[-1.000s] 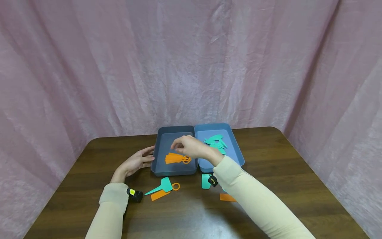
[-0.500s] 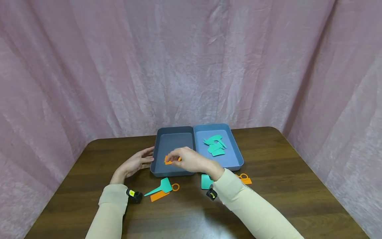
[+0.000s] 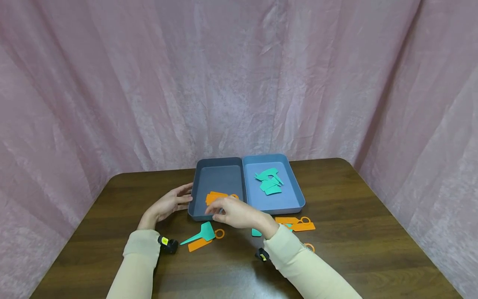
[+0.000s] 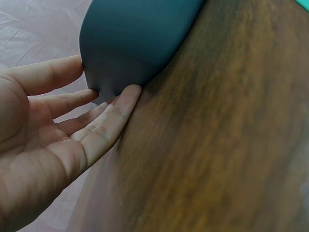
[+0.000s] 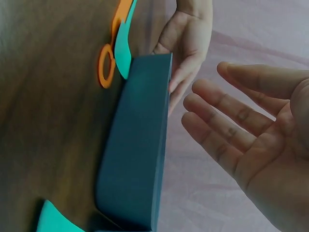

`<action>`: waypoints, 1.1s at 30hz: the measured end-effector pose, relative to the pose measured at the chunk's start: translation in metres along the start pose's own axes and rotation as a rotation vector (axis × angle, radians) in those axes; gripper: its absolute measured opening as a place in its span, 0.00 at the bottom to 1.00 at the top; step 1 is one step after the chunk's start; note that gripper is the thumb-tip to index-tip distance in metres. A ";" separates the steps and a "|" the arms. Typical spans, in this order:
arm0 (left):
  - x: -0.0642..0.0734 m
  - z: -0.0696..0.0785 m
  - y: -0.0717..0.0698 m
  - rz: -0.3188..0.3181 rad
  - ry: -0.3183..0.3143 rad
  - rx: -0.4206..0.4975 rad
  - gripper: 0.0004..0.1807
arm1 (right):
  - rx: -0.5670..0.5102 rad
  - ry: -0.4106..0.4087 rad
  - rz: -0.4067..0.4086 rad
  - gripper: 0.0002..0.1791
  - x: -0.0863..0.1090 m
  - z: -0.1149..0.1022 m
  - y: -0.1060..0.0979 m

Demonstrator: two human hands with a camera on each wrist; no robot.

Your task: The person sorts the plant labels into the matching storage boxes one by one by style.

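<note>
The dark grey tray (image 3: 224,176) is my landmark, and a fanned cluster of orange ring-ended tags (image 3: 215,197) lies inside it, toward its near side. My left hand (image 3: 169,204) rests its fingertips against the tray's left wall, fingers spread and gripping nothing. My right hand (image 3: 235,211) hovers over the tray's near wall, thumb and fingers apart, holding nothing.

Just in front of the tray, a green T-shaped plant label (image 3: 207,231) lies across a loose orange tag (image 3: 199,244). I judge this pair the likeliest trouble: a pinch at the overlap could lift both, and thin, flat pieces may slip or skid under my fingertips.

Right of the tray, seemingly touching it, the blue tray (image 3: 276,204) carries a heap of green labels (image 3: 272,189). If my left fingertips press too hard, I could shove both trays sideways. In front and to the right of the dark tray lie more orange tags (image 3: 303,226) and a green piece (image 3: 256,232), partly hidden by my right wrist; a low sweep of that sleeve (image 3: 291,257) could scatter them. The worktop (image 3: 112,241) runs on around everything, with a pink curtain (image 3: 239,83) behind.
</note>
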State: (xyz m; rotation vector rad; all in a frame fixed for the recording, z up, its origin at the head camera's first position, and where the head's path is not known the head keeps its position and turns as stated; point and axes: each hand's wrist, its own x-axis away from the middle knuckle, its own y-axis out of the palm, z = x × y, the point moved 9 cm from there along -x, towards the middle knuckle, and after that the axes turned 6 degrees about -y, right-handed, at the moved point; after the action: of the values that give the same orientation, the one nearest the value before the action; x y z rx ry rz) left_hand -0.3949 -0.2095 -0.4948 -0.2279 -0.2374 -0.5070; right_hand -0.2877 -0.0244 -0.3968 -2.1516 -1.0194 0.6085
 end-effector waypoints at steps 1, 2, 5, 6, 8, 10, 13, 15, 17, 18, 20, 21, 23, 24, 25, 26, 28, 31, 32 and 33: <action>0.000 0.000 0.000 0.001 0.000 0.002 0.37 | -0.016 0.004 0.001 0.14 0.000 0.001 0.003; 0.001 0.000 -0.001 0.003 -0.002 0.004 0.38 | -0.039 0.007 0.001 0.14 0.001 0.002 0.005; 0.002 -0.001 -0.001 0.002 -0.003 0.001 0.38 | -0.103 0.008 -0.007 0.13 0.001 0.003 0.016; 0.003 -0.002 -0.001 0.004 -0.008 0.005 0.38 | -0.114 0.005 -0.007 0.13 0.001 0.004 0.018; 0.004 -0.001 0.000 -0.002 -0.004 -0.005 0.38 | -0.124 -0.004 -0.012 0.13 0.000 0.004 0.024; 0.005 0.000 0.001 -0.009 0.003 -0.009 0.38 | -0.109 -0.008 -0.017 0.13 0.000 0.004 0.028; 0.006 0.002 0.001 -0.013 0.012 -0.010 0.38 | -0.075 -0.003 -0.040 0.14 -0.001 0.005 0.034; 0.007 0.002 0.002 -0.019 0.017 -0.006 0.38 | -0.018 -0.004 -0.073 0.14 -0.002 0.007 0.040; 0.007 0.002 0.002 -0.020 0.013 -0.006 0.38 | 0.039 -0.011 -0.110 0.15 -0.002 0.009 0.047; 0.007 0.001 0.002 -0.023 0.013 -0.009 0.38 | 0.069 -0.018 -0.127 0.16 -0.001 0.009 0.050; 0.007 0.000 0.004 -0.028 0.008 -0.011 0.38 | 0.119 -0.028 -0.153 0.17 -0.001 0.010 0.056; 0.007 0.000 0.004 -0.024 0.001 -0.011 0.38 | 0.137 -0.030 -0.162 0.17 0.000 0.010 0.058; 0.007 -0.001 0.004 -0.019 -0.005 -0.011 0.39 | 0.152 -0.025 -0.178 0.18 0.001 0.010 0.061; 0.007 -0.001 0.005 -0.021 -0.003 -0.011 0.39 | 0.162 -0.021 -0.187 0.18 0.001 0.010 0.062; 0.007 -0.001 0.005 -0.019 -0.004 -0.010 0.38 | 0.170 -0.019 -0.197 0.18 0.002 0.010 0.063; 0.007 0.000 0.005 -0.019 -0.001 -0.008 0.38 | 0.182 -0.017 -0.206 0.19 0.002 0.010 0.064; 0.008 0.000 0.005 -0.018 0.000 -0.001 0.38 | 0.203 -0.012 -0.226 0.19 0.003 0.011 0.067; 0.007 0.001 0.005 -0.022 0.003 0.003 0.38 | 0.254 -0.018 -0.241 0.20 0.002 0.011 0.069; 0.007 0.002 0.005 -0.022 0.003 0.004 0.38 | 0.270 -0.020 -0.238 0.21 0.002 0.010 0.069; 0.007 0.002 0.005 -0.024 0.005 0.003 0.39 | 0.284 -0.022 -0.234 0.20 0.001 0.010 0.069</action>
State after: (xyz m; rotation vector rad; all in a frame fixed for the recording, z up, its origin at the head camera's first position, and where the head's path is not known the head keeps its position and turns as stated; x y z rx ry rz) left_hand -0.3868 -0.2079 -0.4918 -0.2216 -0.2362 -0.5305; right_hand -0.2599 -0.0519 -0.4545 -1.7547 -1.1051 0.6236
